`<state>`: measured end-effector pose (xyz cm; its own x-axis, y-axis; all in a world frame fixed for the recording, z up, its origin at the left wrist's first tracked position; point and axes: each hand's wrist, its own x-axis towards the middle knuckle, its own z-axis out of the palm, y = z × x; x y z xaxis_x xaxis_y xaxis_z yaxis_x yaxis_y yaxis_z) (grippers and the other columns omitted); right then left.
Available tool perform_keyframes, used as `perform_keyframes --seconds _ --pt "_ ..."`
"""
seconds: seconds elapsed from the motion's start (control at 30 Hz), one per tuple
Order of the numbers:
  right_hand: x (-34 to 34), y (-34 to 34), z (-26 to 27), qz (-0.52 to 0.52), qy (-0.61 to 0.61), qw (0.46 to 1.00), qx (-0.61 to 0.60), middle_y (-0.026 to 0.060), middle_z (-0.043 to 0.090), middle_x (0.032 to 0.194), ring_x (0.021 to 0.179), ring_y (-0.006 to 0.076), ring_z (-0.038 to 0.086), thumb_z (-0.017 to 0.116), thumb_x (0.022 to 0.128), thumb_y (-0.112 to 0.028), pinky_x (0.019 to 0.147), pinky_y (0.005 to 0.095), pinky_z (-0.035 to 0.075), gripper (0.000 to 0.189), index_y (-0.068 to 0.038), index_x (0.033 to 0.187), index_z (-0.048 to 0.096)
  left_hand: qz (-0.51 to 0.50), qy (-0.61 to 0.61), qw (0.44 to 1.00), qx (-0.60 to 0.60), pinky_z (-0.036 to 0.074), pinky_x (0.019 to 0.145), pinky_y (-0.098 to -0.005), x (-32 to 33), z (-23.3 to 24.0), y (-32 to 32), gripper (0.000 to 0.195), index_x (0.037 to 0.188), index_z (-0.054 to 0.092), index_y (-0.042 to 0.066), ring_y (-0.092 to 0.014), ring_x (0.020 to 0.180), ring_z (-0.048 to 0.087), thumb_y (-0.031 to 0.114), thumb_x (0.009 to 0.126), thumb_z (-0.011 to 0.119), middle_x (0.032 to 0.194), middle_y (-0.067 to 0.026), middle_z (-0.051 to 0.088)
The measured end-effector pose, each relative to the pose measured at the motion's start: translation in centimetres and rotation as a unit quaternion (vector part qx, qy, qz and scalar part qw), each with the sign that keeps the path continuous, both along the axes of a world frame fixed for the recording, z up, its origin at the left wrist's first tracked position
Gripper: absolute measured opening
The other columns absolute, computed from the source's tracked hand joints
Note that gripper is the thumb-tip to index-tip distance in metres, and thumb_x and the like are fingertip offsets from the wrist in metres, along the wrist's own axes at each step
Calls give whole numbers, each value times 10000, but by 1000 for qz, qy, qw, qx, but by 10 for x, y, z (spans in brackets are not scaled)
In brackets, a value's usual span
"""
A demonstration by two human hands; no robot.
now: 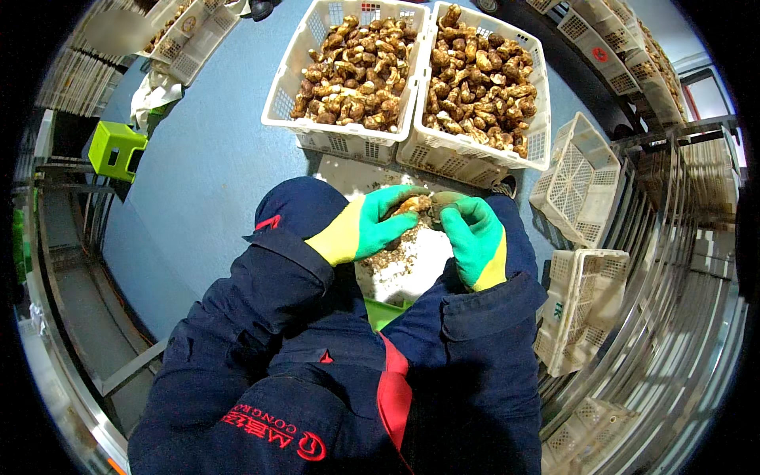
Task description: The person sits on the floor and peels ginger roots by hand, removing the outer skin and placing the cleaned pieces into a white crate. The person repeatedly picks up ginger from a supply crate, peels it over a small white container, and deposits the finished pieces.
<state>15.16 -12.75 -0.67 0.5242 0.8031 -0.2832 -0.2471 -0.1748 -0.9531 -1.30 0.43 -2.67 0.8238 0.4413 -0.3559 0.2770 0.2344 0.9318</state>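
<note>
My left hand point(380, 222), in a green and yellow coated glove, is closed around a brown mushroom point(414, 205) with a pale stem. The mushroom is held lengthwise above my lap, its end towards my right hand. My right hand point(473, 234), gloved alike, has its thumb and fingers drawn together just beside the mushroom's end. Whether something small sits between those fingertips is hidden. Below both hands, a white surface point(430, 261) between my knees is strewn with brown soil crumbs. Ahead stand two white plastic crates, a left one point(279, 113) and a right one point(543, 127), both heaped with similar mushrooms point(356, 77).
Empty white perforated crates, one tilted point(579, 184) and another on its side point(564, 309), lie at right beside metal racking point(659, 285). A green plastic stool point(116, 151) stands at left on the blue floor point(196, 148). More filled crates point(599, 53) are at top right.
</note>
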Motion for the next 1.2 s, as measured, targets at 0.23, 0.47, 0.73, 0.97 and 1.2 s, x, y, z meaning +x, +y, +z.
perform_keyframes --seconds 0.23,0.47,0.73,0.97,1.2 --pt "-1 3 -7 21 -12 1000 -1 42 704 976 814 106 629 685 933 -86 764 258 519 133 14 1019 668 -5 45 999 -13 531 794 -266 -1 8 3 489 1342 544 -21 -100 918 626 217 944 697 1091 -63 682" --pt "-1 5 -10 -24 19 999 -39 67 699 889 732 102 621 694 946 -140 699 252 517 177 23 990 640 -8 35 999 -19 521 782 -261 -2 -4 -1 486 1312 551 -37 -97 907 616 220 932 713 1052 -50 672" --pt "-2 5 -7 16 -6 1000 -21 41 704 889 760 89 616 695 942 -128 715 247 508 163 20 998 660 -1 9 1000 25 522 806 -271 -2 -11 -3 509 1323 542 -49 -109 942 617 225 929 714 1084 -74 680" --pt "0 4 -15 -19 2 999 -33 67 713 920 786 107 649 689 950 -136 729 268 524 185 29 1032 673 -12 21 999 30 528 811 -285 -1 -1 -3 495 1314 549 -48 -113 949 619 220 931 713 1089 -88 684" --pt "-2 8 -4 -25 28 998 -51 74 715 940 840 101 655 682 954 -117 776 248 525 182 33 1058 674 -6 0 994 106 534 802 -297 -2 -2 -3 441 1271 577 -41 -108 930 621 194 926 718 1059 -98 687"
